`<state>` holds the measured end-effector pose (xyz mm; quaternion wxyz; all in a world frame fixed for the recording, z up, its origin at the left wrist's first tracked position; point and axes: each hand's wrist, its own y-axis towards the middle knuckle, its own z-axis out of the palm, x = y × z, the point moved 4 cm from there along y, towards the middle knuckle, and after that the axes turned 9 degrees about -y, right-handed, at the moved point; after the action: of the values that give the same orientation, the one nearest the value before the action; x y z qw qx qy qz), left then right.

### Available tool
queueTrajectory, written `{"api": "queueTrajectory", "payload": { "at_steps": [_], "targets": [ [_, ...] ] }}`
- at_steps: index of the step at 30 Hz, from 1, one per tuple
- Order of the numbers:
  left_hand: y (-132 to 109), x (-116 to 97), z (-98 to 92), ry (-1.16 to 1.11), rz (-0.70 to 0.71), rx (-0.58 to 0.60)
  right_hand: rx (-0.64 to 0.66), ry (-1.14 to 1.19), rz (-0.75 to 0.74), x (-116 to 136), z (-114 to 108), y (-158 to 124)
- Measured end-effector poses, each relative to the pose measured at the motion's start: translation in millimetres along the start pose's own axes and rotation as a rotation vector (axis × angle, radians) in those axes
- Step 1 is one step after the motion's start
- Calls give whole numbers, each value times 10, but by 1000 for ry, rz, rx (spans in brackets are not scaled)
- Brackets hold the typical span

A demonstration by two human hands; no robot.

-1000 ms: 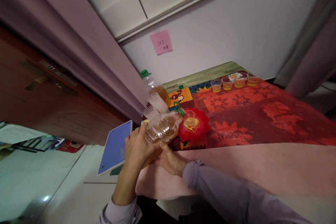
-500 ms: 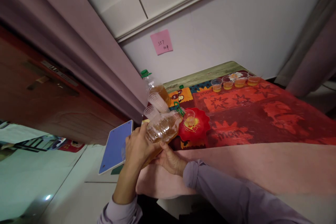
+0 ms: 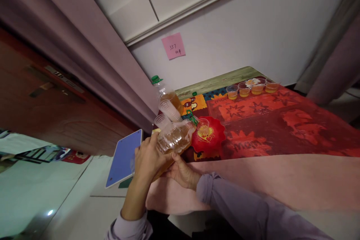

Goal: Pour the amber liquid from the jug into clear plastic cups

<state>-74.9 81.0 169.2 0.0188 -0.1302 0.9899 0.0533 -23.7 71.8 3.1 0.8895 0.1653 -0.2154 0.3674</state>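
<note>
A large clear plastic bottle point(image 3: 176, 137) of amber liquid lies tilted in both my hands, its mouth toward the right. My left hand point(image 3: 147, 157) wraps round its lower body from above. Underneath and on the near side, my right hand point(image 3: 180, 171) grips it, thumb on the plastic and the other fingers partly hidden. The bottle's neck, with a green handle ring point(image 3: 192, 117), meets the rim of a clear plastic cup point(image 3: 203, 126). That cup stands in a red scalloped dish point(image 3: 215, 140) with a yellow heart; some amber liquid seems to be in it.
Behind stand a second bottle point(image 3: 172, 98) with a green cap and stacks of clear cups point(image 3: 169, 110). A green cap point(image 3: 194, 93) lies near the table's back. Several part-filled cups point(image 3: 244, 90) line the far right. A blue board point(image 3: 125, 157) is left of the table point(image 3: 253, 172).
Almost nothing differs. Both hands keep the bottle tilted at the cup, and the whole view has shifted very slightly downward.
</note>
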Motion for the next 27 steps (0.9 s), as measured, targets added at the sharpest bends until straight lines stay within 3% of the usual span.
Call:
{"api": "queueTrajectory", "payload": {
  "at_steps": [23, 27],
  "targets": [
    [-7, -14, -2, -42, -2, 18, 7, -39, 19, 57, 39, -36],
    [11, 66, 39, -75, 2, -12, -37, -88, 7, 36, -7, -30]
  ]
}}
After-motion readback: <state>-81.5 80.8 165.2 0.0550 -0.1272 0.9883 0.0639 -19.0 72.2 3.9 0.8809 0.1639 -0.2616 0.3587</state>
